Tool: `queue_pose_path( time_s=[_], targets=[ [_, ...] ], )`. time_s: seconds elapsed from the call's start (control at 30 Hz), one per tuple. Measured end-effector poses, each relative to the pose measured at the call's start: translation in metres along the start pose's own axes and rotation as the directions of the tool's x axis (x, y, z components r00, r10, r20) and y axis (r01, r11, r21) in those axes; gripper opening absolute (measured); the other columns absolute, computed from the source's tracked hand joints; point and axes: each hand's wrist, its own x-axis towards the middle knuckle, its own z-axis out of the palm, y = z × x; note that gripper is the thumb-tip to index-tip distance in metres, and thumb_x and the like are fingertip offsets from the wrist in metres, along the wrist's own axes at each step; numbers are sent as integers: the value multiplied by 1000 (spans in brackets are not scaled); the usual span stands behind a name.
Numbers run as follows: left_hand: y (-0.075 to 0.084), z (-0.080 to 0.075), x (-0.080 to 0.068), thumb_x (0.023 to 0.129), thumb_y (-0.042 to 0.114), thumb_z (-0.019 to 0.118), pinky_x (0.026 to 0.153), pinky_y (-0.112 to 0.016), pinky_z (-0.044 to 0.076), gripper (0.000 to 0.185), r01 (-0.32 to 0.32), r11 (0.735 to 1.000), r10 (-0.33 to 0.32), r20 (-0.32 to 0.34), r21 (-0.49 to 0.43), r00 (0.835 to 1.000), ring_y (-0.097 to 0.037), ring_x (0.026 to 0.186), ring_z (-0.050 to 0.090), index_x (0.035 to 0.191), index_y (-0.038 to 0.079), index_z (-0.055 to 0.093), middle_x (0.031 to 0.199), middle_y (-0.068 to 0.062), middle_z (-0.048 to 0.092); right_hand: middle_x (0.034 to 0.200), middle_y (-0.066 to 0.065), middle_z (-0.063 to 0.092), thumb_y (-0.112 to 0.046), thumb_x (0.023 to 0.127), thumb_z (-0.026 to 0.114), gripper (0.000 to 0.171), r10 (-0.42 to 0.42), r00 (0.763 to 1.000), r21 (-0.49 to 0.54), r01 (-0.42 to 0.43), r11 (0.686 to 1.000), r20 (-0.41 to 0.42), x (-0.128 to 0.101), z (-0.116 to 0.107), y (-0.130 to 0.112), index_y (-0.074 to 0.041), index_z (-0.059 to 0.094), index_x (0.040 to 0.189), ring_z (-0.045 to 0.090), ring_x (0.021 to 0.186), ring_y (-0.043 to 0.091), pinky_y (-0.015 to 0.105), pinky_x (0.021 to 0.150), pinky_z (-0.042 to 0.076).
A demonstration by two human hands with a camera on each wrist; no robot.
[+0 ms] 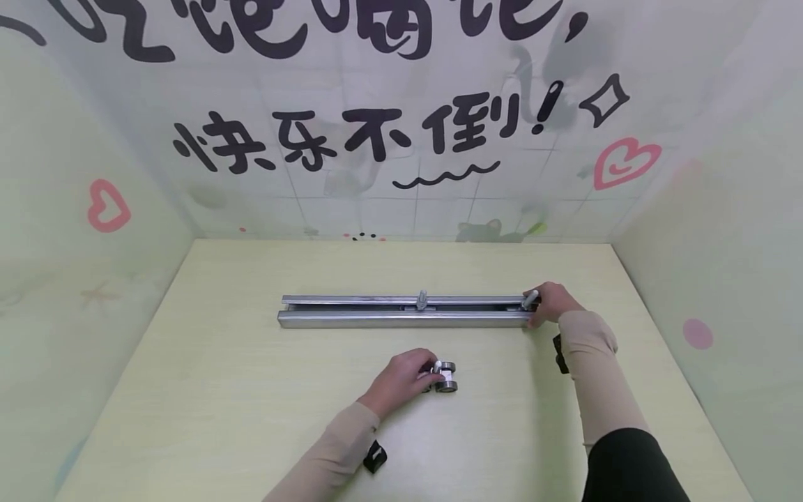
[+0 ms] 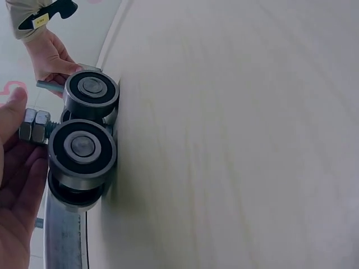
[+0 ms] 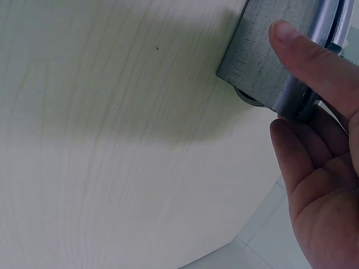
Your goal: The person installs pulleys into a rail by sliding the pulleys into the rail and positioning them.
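Note:
A steel C-shaped rail (image 1: 401,320) lies across the table, its slot facing up. One bolt (image 1: 422,300) stands up from the slot near the middle, another (image 1: 530,300) at the right end. There my right hand (image 1: 555,303) grips the rail; in the right wrist view the thumb (image 3: 308,56) lies along its side, and part of a wheel (image 3: 247,96) shows at the end. In front of the rail, my left hand (image 1: 404,380) holds a roller trolley (image 1: 447,377) by its bolt. Black-rimmed wheels (image 2: 83,147) and two nuts (image 2: 35,126) show in the left wrist view.
The pale wooden table (image 1: 251,418) has printed walls on the left, right and back. The back wall (image 1: 351,216) stands a short way behind the rail. A black wrist-worn device (image 1: 375,457) hangs below the left sleeve.

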Motion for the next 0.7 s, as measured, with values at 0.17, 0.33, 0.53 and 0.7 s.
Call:
queue_pose_path(
  time_s=[0.17, 0.33, 0.53, 0.7],
  targets=[
    [-3, 3, -4, 77, 20, 71, 69, -15, 49, 21, -40, 999, 39, -40, -13, 998, -8, 75, 59, 90, 7, 61, 85, 0, 64, 117, 29, 54, -8, 60, 80, 68, 0, 1000, 1, 0, 1000, 0, 0, -1, 0, 7, 52, 121, 52, 101, 38, 51, 92, 42],
    [-7, 8, -8, 75, 19, 73, 72, -15, 49, 25, -73, 997, 75, -81, 25, 994, -9, 78, 61, 93, 6, 64, 88, -2, 66, 115, 29, 55, -7, 60, 79, 69, 13, 1000, 28, -13, 1000, 10, 0, -1, 0, 7, 51, 121, 54, 97, 36, 49, 90, 44],
    [-11, 14, -9, 73, 20, 74, 73, -16, 50, 26, -163, 982, 176, -146, 99, 973, -11, 78, 63, 92, 6, 65, 85, -3, 68, 115, 28, 55, -6, 60, 79, 67, 14, 1000, 32, -14, 999, 8, -1, -1, 1, 6, 52, 121, 54, 98, 37, 49, 90, 44],
    [-11, 16, -10, 72, 16, 74, 70, -16, 50, 22, -193, 976, 210, -180, 104, 961, -11, 75, 62, 89, 5, 65, 82, -2, 67, 115, 28, 55, -7, 60, 79, 68, 6, 1000, 26, -6, 1000, 7, -1, -1, 1, 7, 51, 121, 52, 102, 41, 50, 91, 43]
  ],
)
